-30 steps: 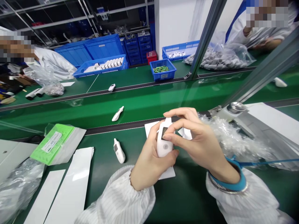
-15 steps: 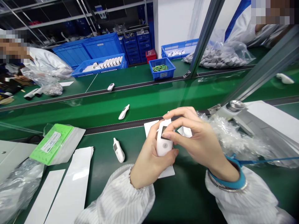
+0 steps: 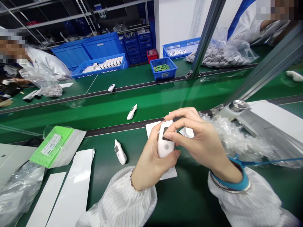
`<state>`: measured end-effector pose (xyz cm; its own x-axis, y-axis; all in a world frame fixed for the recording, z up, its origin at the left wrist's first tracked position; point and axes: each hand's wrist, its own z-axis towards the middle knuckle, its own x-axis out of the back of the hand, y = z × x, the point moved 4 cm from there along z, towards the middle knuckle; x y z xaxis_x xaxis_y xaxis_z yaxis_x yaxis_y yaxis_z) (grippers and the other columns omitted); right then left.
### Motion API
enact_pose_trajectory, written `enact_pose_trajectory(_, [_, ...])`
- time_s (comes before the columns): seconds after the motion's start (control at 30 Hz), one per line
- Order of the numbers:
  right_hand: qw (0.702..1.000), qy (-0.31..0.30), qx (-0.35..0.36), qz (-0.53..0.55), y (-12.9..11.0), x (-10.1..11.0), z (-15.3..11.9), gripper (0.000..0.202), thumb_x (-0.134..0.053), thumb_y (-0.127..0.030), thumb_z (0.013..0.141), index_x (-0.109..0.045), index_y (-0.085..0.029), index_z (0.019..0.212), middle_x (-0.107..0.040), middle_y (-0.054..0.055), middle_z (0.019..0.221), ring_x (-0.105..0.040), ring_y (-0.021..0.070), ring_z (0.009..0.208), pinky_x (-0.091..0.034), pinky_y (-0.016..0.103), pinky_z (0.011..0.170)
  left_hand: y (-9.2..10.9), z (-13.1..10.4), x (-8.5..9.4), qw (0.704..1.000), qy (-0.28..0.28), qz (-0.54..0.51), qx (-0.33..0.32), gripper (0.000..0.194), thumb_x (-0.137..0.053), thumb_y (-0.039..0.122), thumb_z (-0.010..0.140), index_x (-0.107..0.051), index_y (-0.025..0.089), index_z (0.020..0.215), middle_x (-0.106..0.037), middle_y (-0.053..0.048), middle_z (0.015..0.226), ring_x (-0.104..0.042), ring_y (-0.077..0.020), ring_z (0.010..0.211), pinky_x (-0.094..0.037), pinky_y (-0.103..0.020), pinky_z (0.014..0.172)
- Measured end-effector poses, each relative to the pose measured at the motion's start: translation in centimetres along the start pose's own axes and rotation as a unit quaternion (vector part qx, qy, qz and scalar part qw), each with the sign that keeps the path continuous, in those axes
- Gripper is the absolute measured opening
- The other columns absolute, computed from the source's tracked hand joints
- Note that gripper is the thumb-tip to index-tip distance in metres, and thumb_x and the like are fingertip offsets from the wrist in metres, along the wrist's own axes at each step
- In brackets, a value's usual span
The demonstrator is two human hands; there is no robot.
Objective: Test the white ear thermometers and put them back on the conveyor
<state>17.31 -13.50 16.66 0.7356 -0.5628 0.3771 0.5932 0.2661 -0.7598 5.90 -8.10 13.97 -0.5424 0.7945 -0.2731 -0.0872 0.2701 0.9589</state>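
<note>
A white handheld device (image 3: 166, 145) with a dark display and a round grey button is upright in my left hand (image 3: 151, 157), whose fingers and thumb wrap round its sides. My right hand (image 3: 199, 138) is closed on its upper part, thumb and fingertips at the display and top end. Under my hands lies a white sheet (image 3: 169, 174). To the left, a similar white device (image 3: 120, 152) lies on the green table (image 3: 106, 189). Another white device (image 3: 132, 112) rests on the green conveyor belt (image 3: 99, 115) beyond the table's edge.
Left are white strips (image 3: 73, 189), a green packet (image 3: 53, 145) and plastic bags. Clear plastic wrap (image 3: 241, 138) and a metal cup (image 3: 239, 106) stand right. Across the belt are blue bins (image 3: 163, 74), another device (image 3: 111, 88), a metal post (image 3: 205, 41) and two people's sleeves.
The device on the belt has shifted to the right, and a white item at the far right of the belt has also moved right. My hands hold nearly the same pose.
</note>
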Motion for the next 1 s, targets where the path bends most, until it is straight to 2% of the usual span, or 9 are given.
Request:
enact_pose_trajectory(0.13, [1.0,-0.001,0.002,0.0,0.0,0.0,0.0,0.014,-0.069,-0.017,0.084,-0.065,-0.024,0.073,-0.068,0.002,0.102,-0.056,0.0223,0.104,-0.046,0.041,0.091,-0.2,0.1,0.1,1.0,-0.008,-0.011,0.006,0.054,-0.067,0.013,0.08,-0.042,0.025,0.127,-0.054,0.005,0.075,-0.047,-0.0058,0.05,-0.04,-0.019,0.047])
enact_pose_trajectory(0.4, [1.0,-0.003,0.0,-0.005,-0.1,0.0,0.0,0.013,-0.068,-0.018,0.084,-0.064,-0.024,0.073,-0.068,0.003,0.101,-0.057,0.0238,0.105,-0.046,0.044,0.093,-0.3,-0.1,0.0,1.0,-0.005,0.006,0.017,0.052,-0.066,0.016,0.082,-0.041,0.024,0.128,-0.049,0.009,0.063,-0.035,-0.0024,0.038,-0.031,-0.017,0.038])
enact_pose_trajectory(0.53, [1.0,0.015,0.005,0.011,-0.2,0.1,0.1,0.015,-0.073,-0.016,0.081,-0.06,-0.024,0.078,-0.068,0.003,0.101,-0.058,0.022,0.104,-0.046,0.04,0.091,-0.1,-0.4,-0.1,1.0,-0.019,-0.004,0.021,0.055,-0.068,0.022,0.085,-0.037,0.023,0.131,-0.049,0.009,0.06,-0.033,-0.0024,0.038,-0.027,-0.016,0.034])
enact_pose_trajectory(0.67, [0.998,0.061,0.002,0.012,0.2,0.3,0.1,0.019,-0.074,-0.017,0.08,-0.056,-0.023,0.083,-0.066,0.003,0.101,-0.06,0.0216,0.101,-0.047,0.04,0.09,0.1,-0.5,-0.2,0.999,-0.013,-0.026,0.026,0.046,-0.057,0.034,0.093,-0.038,0.023,0.133,-0.054,0.003,0.077,-0.042,-0.0037,0.045,-0.023,-0.015,0.034])
enact_pose_trajectory(0.8, [0.995,0.094,-0.006,0.028,0.7,0.7,0.2,0.011,-0.066,-0.017,0.086,-0.058,-0.024,0.087,-0.066,0.003,0.099,-0.062,0.021,0.1,-0.049,0.04,0.09,-0.2,-0.5,-0.4,0.999,0.002,-0.028,0.017,0.036,-0.052,0.033,0.097,-0.04,0.022,0.129,-0.054,0.001,0.087,-0.046,-0.0023,0.047,-0.025,-0.016,0.036])
enact_pose_trajectory(0.87, [0.997,0.069,-0.002,0.039,0.6,0.6,0.2,0.014,-0.068,-0.021,0.085,-0.06,-0.025,0.096,-0.066,0.004,0.107,-0.06,0.0223,0.107,-0.049,0.04,0.093,-0.4,-0.5,-0.5,0.999,-0.007,-0.038,0.01,0.037,-0.052,0.033,0.096,-0.039,0.022,0.129,-0.053,0.002,0.085,-0.046,-0.0026,0.048,-0.026,-0.016,0.037])
enact_pose_trajectory(0.93, [0.999,0.018,-0.001,0.041,0.5,0.1,0.2,0.025,-0.072,-0.024,0.082,-0.061,-0.025,0.104,-0.066,0.005,0.113,-0.06,0.0235,0.112,-0.05,0.04,0.095,-0.5,-0.5,-0.5,0.999,-0.017,-0.046,-0.002,0.039,-0.053,0.034,0.096,-0.037,0.022,0.13,-0.05,0.004,0.077,-0.046,-0.0033,0.048,-0.027,-0.016,0.038])
enact_pose_trajectory(1.0, [0.999,-0.018,-0.016,0.044,0.5,-0.3,0.2,0.024,-0.074,-0.025,0.081,-0.064,-0.024,0.102,-0.069,0.003,0.11,-0.063,0.0224,0.106,-0.051,0.04,0.095,-0.5,-0.6,-0.6,0.999,-0.022,-0.035,-0.01,0.039,-0.053,0.035,0.096,-0.037,0.022,0.13,-0.048,0.005,0.074,-0.044,-0.0033,0.047,-0.028,-0.017,0.039])
